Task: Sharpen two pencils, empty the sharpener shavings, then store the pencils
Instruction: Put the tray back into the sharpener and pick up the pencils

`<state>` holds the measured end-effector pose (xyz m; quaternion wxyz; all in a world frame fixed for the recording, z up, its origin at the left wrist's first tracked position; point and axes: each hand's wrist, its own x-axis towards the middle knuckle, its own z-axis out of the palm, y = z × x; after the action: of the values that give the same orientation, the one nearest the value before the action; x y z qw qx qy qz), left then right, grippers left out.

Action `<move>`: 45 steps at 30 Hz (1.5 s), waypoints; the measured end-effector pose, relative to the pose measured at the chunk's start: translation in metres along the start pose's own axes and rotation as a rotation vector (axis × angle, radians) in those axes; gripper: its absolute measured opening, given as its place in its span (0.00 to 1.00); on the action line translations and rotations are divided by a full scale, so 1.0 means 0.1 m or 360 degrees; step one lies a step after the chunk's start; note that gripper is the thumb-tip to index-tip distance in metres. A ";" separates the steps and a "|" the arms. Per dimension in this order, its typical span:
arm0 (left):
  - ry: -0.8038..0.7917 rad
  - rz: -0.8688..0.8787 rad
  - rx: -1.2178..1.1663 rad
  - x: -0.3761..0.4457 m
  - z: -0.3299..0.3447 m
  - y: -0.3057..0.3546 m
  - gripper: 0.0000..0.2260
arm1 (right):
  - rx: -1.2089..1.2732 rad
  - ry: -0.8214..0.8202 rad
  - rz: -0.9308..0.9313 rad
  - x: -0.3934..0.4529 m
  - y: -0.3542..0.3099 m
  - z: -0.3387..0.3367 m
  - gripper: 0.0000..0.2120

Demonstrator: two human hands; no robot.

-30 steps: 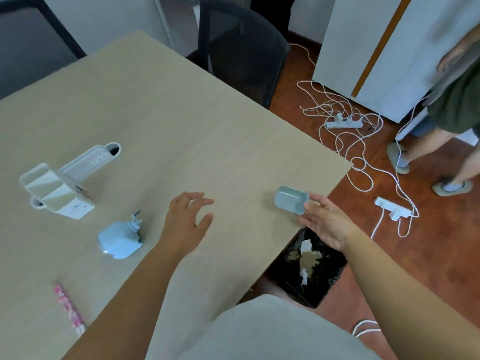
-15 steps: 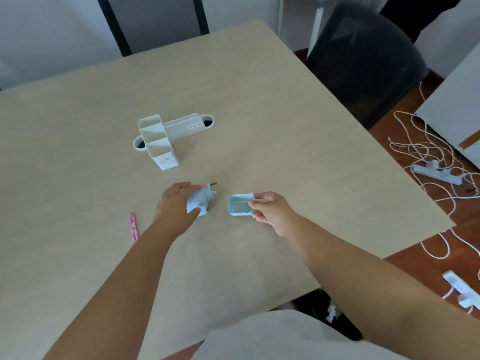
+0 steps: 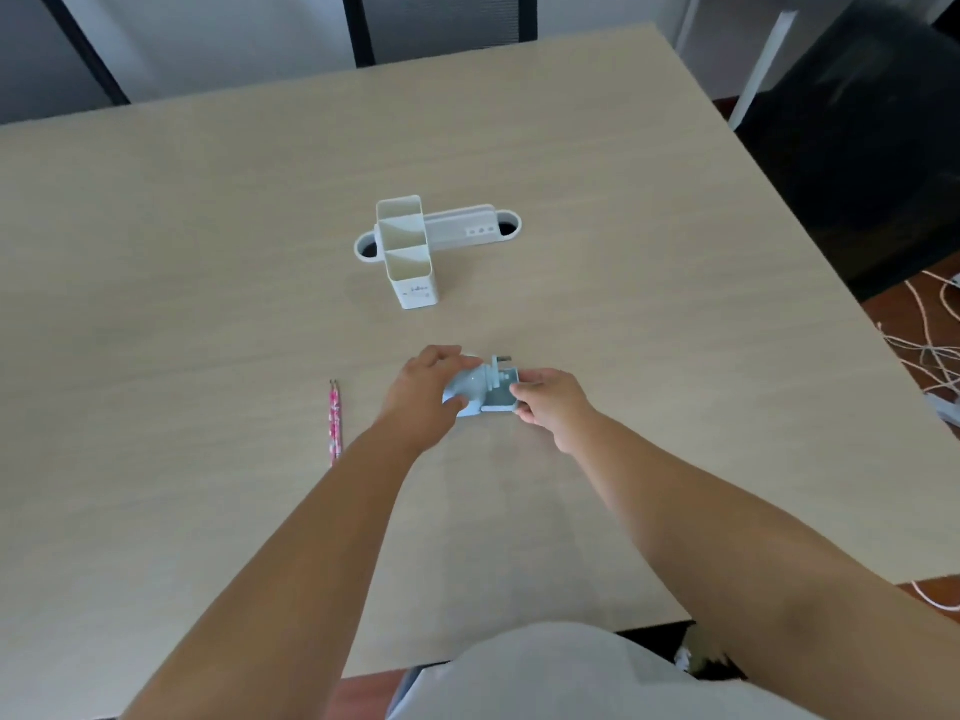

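Hands meet at the middle of the table [image 3: 571,210], and we see both of them closed on parts of one pale blue pencil sharpener [image 3: 474,391]. The left hand [image 3: 423,394] wraps over the rounded body from the left, thumb below and fingers on top. The right hand [image 3: 550,397] pinches the shavings drawer [image 3: 500,394] from the right, its fingertips on the drawer's outer end; the drawer sits against the body, though we cannot tell how far in it is. A small crank stub [image 3: 503,362] pokes up at the far side of the body.

To the left of the left hand, well clear of it, two pink patterned pencils [image 3: 335,420] lie side by side on the wood, points facing away from us. Farther out, beyond the hands, a white pencil holder [image 3: 410,262] with two open compartments stands upright, just in front of a white cable-port strip [image 3: 457,233] set in the tabletop. White cords [image 3: 930,350] trail on the floor at the right.
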<state>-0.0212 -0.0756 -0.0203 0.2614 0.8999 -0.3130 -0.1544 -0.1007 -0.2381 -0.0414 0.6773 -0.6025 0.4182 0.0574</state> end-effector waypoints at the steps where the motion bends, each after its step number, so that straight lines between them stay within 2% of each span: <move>1: -0.0002 -0.0001 -0.0004 0.00 0.00 0.00 0.22 | -0.0037 -0.0037 0.0024 0.01 0.00 0.01 0.10; 5: -0.0005 -0.0014 -0.0004 0.01 0.01 0.00 0.23 | -0.0141 -0.0155 0.0144 0.00 -0.06 0.14 0.12; 9: -0.0012 -0.0020 -0.0011 0.01 0.01 0.00 0.23 | -0.0228 -0.0164 0.0161 0.00 -0.07 0.18 0.16; 12: -0.0035 0.0028 -0.0014 -0.01 -0.01 -0.01 0.24 | -0.0249 -0.0226 0.0126 -0.01 -0.05 0.14 0.12; 15: 0.0177 0.0059 -0.0164 -0.10 -0.13 -0.08 0.24 | -0.0219 -0.0151 0.0078 -0.03 0.00 0.09 0.11; 17: 0.0408 -0.0113 -0.0242 -0.18 -0.27 -0.26 0.21 | -0.0198 -0.0068 0.0093 -0.07 0.08 0.08 0.13; 19: 0.0514 -0.0431 -0.0259 -0.28 -0.37 -0.56 0.16 | -0.0286 -0.0045 0.0119 -0.17 0.21 0.12 0.15; 22: 0.0512 -0.0957 -0.0393 -0.49 -0.42 -1.01 0.09 | -0.0415 -0.0188 0.0124 -0.36 0.34 0.36 0.14; 25: 0.0477 -0.1159 -0.0372 -0.64 -0.39 -1.22 0.05 | -0.0500 -0.0376 0.0051 -0.45 0.38 0.68 0.13; 29: 0.0474 -0.1195 -0.0468 -0.69 -0.36 -1.28 0.04 | -0.0532 -0.0551 -0.0022 -0.43 0.33 1.09 0.11; 32: 0.0480 -0.1186 -0.0509 -0.67 -0.36 -1.28 0.04 | -0.0613 -0.0576 -0.0104 -0.36 0.22 1.34 0.10; 36: 0.0432 -0.1170 -0.0541 -0.63 -0.41 -1.30 0.08 | -0.0777 -0.0500 -0.0227 -0.20 0.11 1.63 0.08; 41: 0.0316 -0.1128 -0.0438 -0.57 -0.49 -1.39 0.09 | -0.1185 -0.0292 -0.0380 0.01 0.02 1.92 0.02; 43: 0.0280 -0.1120 -0.0450 -0.56 -0.52 -1.43 0.10 | -0.1339 -0.0266 -0.0401 0.05 -0.02 2.01 0.09; 45: 0.0249 -0.1125 -0.0489 -0.56 -0.56 -1.47 0.13 | -0.1485 -0.0218 -0.0376 0.10 -0.06 2.10 0.12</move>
<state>0.0326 0.0794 -0.0520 0.3470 0.9116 0.0639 -0.2109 0.0132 -0.0624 -0.0589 0.3627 -0.8802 0.2311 0.2009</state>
